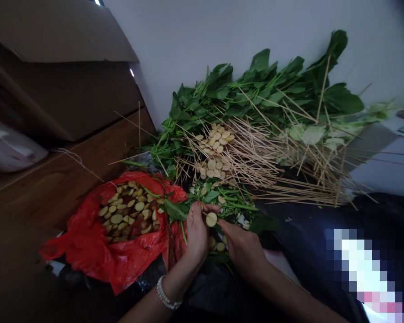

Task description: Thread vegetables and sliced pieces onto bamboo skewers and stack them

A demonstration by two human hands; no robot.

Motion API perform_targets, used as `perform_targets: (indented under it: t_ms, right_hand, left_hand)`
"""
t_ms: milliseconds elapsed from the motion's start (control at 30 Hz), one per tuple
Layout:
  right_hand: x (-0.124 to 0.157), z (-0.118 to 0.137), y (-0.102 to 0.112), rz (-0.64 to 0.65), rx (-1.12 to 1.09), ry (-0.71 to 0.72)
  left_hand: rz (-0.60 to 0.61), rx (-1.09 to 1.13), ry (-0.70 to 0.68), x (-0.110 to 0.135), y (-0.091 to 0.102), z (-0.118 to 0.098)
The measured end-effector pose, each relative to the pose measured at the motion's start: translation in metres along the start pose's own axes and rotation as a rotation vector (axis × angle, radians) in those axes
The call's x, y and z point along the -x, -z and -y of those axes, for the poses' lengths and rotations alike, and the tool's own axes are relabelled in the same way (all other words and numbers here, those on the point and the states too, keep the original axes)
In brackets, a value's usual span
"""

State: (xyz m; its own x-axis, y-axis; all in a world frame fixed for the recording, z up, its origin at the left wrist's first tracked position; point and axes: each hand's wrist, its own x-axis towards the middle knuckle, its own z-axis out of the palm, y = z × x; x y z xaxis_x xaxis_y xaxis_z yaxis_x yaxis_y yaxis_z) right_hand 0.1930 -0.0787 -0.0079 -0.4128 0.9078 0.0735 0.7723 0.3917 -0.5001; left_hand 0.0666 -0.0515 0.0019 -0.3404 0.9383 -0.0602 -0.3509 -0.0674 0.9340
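The left hand [198, 226] has its thumb and fingers closed on a thin stick [204, 213], which meets a round, pale slice [211, 219] between the two hands. The right hand [244, 246] comes in from the right, fingertips drawn together at the slice's right edge; whether they grip the slice or only touch it, I cannot tell. A beaded bracelet [166, 296] circles the left wrist.

Just below the slice, between the hands, lie a few loose slices [220, 246]. Right beyond the hands is a heap of cut stems [230, 197] with bits of leaf. To the left of the left hand sits an open red bag [87, 255], its rim spread wide around many potato slices [121, 219], some with brown skin.

Farther off, many sticks [252, 148] lie fanned in a loose pile, with more slices [215, 168] clustered at their left ends. Behind them, leafy greens [256, 85] stretch along the wall [188, 40]. Pale leaves [313, 134] lie at the far right, among crossing sticks.

On the left is a wooden surface [65, 179] with a white string [84, 162] across it, a white container [13, 150] and, beyond, a cardboard box [60, 85]. Dark plastic [299, 224] spreads on the near right.
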Motion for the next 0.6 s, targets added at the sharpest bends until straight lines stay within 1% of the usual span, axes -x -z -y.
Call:
perform_targets:
  t_ms: [233,400,600]
  right_hand:
    - [-0.0005,0.0031,-0.0001,0.049,0.019,-0.025]
    - [0.0005,0.0034,-0.0028,0.044,0.058,-0.028]
    - [-0.0002,0.0038,-0.0029,0.068,0.062,-0.041]
  left_hand:
    - [-0.051,-0.026,-0.017,0.0003,-0.0011,0.0075]
    - [-0.108,-0.054,-0.012,0.0014,-0.0039,0.0065]
    - [-0.133,-0.055,-0.003,0.0036,-0.0068,0.0043]
